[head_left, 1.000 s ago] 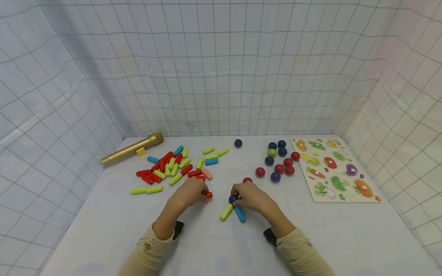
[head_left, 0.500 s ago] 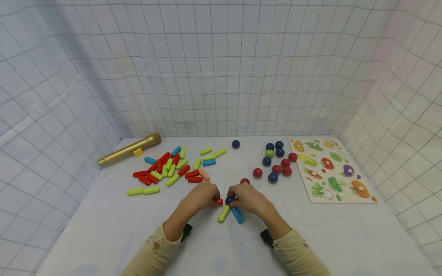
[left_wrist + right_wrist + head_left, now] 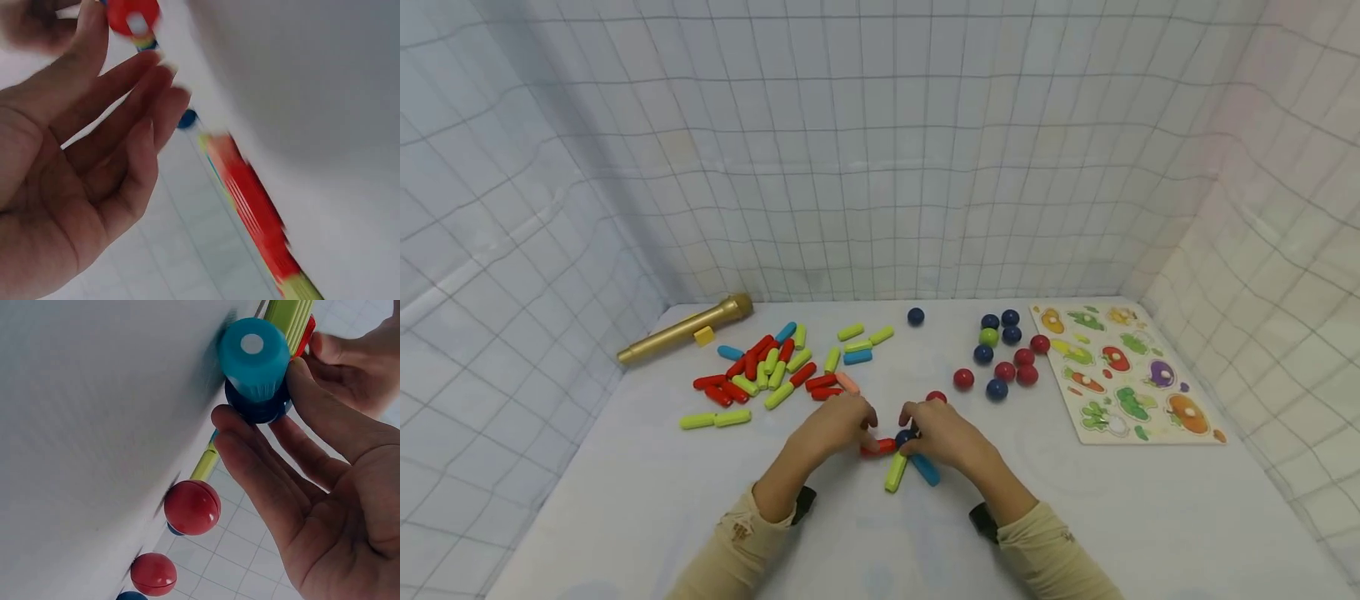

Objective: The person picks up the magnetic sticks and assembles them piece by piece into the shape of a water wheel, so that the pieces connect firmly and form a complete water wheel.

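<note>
White walls [image 3: 880,150] ruled with a dark grid close off the back and sides of my feed, and a white table [image 3: 1112,517] spreads out below them. My landmark is the gripped ball [image 3: 904,437], a dark blue one. Far to its right and somewhat beyond it lies a pale board [image 3: 1133,377] of painted vegetables; well to its left and farther beyond, I see a gold microphone [image 3: 685,330]. At its right side I have the right hand [image 3: 951,433], thumb and fingertips pinching that ball. At its left side the left hand [image 3: 835,427] is loosened, fingers extended, with the thumb at a red rod [image 3: 887,445]; I cannot tell whether it presses there. That rod meets the gripped ball from the left, while a yellow-green rod [image 3: 896,472] and a blue rod [image 3: 927,471] meet it on the person's side, splayed apart. Loose rods [image 3: 777,375], mostly red and yellow-green, lie scattered beyond it to the left. Loose balls [image 3: 1004,372] in red, dark blue and one green sit beyond it to the right. Smallest, a yellow block [image 3: 703,336] sits far to its left, beside the microphone.
</note>
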Available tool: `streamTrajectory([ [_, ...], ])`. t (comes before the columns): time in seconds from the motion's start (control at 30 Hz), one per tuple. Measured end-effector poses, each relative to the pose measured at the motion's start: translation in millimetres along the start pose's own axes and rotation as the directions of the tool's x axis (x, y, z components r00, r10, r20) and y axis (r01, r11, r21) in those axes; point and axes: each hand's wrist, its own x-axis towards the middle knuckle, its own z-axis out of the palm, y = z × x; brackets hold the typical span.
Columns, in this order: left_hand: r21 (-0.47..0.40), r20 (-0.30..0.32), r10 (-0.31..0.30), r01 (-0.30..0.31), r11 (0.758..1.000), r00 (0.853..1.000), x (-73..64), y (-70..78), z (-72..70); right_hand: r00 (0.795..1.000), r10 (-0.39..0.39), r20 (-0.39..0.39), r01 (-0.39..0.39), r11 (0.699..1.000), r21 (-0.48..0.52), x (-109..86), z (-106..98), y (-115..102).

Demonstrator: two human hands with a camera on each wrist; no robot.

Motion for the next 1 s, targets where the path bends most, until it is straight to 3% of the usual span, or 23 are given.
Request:
streamTrajectory([
  [0.2, 0.142, -0.179, -0.059, 0.085, 0.986, 0.982, 11.6, -36.6, -14.5, 0.999, 0.033, 0.008, -0.033, 0.999, -0.003, -3.2, 1.1, -0.2],
  [0.33, 0.201, -0.204, -0.069, 0.110, 0.973, 0.977, 16.6, -53.5, -15.0, 1.000, 0.004, 0.004, -0.004, 1.000, -0.007, -3.1, 0.9, -0.2],
  [0.43, 0.187, -0.198, -0.091, 0.128, 0.974, 0.976, 18.9, -59.3, -15.6, 1.000, -0.011, 0.006, 0.011, 1.000, 0.000, -1.8, 0.2, -0.2],
  [0.6, 0.176, -0.170, -0.134, 0.163, 0.971, 0.976, 21.3, -60.3, -17.7, 1.000, -0.022, 0.008, 0.022, 1.000, -0.004, -2.4, -0.8, 2.0],
  [0.73, 0.177, -0.157, -0.151, 0.178, 0.968, 0.976, 14.6, -55.7, -19.6, 0.998, -0.066, 0.005, 0.066, 0.998, -0.005, -3.1, -0.9, 2.2],
  [1.0, 0.052, -0.104, -0.043, 0.049, 0.997, 0.994, -2.3, -35.3, -5.3, 0.997, -0.078, 0.024, 0.079, 0.997, -0.017, -1.4, -1.5, -0.4],
])
